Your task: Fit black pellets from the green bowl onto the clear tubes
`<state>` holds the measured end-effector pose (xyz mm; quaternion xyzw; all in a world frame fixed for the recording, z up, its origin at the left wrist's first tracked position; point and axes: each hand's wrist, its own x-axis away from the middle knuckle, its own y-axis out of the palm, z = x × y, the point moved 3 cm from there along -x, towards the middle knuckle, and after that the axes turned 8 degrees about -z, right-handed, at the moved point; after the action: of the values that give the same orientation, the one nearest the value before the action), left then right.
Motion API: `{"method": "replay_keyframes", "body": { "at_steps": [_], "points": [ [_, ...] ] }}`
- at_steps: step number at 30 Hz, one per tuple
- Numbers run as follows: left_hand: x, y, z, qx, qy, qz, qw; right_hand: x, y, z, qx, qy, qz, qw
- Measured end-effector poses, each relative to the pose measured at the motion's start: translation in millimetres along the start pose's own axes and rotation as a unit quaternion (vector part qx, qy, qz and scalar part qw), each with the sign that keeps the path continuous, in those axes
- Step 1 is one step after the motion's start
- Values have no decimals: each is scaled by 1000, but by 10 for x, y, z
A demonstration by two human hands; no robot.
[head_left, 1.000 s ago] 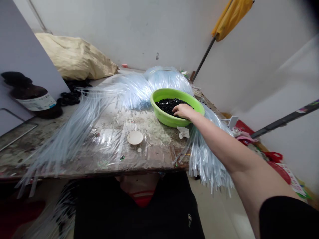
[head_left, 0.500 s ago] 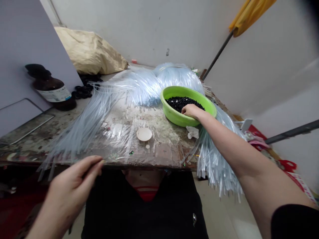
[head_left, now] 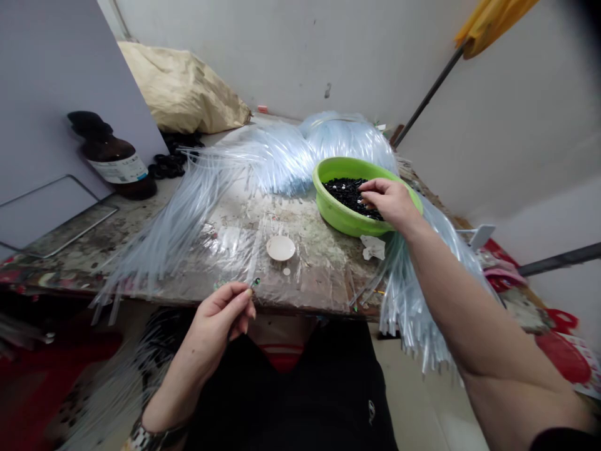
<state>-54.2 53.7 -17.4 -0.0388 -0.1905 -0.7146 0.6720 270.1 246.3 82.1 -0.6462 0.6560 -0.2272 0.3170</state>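
Note:
My right hand (head_left: 389, 202) is over the light green basin (head_left: 338, 219), fingertips bent together just above a heap of small black pieces (head_left: 345, 191) with a few white ones among them. Whatever is between those fingertips is too small to make out. At the table's front edge, my left hand (head_left: 223, 316) is closed in a pinch, thumb against forefinger. Anything it holds there is hidden or too small to name. A small white dish (head_left: 280, 248) stands on the plastic-covered tabletop, beyond the left hand and left of the basin.
Clear thin tubes lie in bundles at the left (head_left: 176, 225), behind the basin (head_left: 282, 163) and under my right forearm (head_left: 408, 300). A brown bottle (head_left: 115, 163) stands at the left. A cloth sack (head_left: 188, 91) lies at the back. White scrap (head_left: 373, 247) lies near the basin.
My left hand has moved right and forward along the table's edge. My right hand has risen out of the black pieces. The view has shifted slightly.

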Motion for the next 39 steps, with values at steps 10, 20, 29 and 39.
{"method": "replay_keyframes", "body": {
  "at_steps": [10,20,29,39],
  "points": [
    [-134,278,-11,76,2,-57,995,1135,780,-415,-332,-15,-165,929],
    [-122,389,-57,88,7,-60,994,1483,1206,-443,-332,-33,-194,923],
    [-115,428,-73,58,18,-65,996,1557,1241,-501,-340,-8,-208,917],
    [-83,448,-94,3,37,-55,998,1606,1349,-504,-347,-7,-221,911]
  ]
}}
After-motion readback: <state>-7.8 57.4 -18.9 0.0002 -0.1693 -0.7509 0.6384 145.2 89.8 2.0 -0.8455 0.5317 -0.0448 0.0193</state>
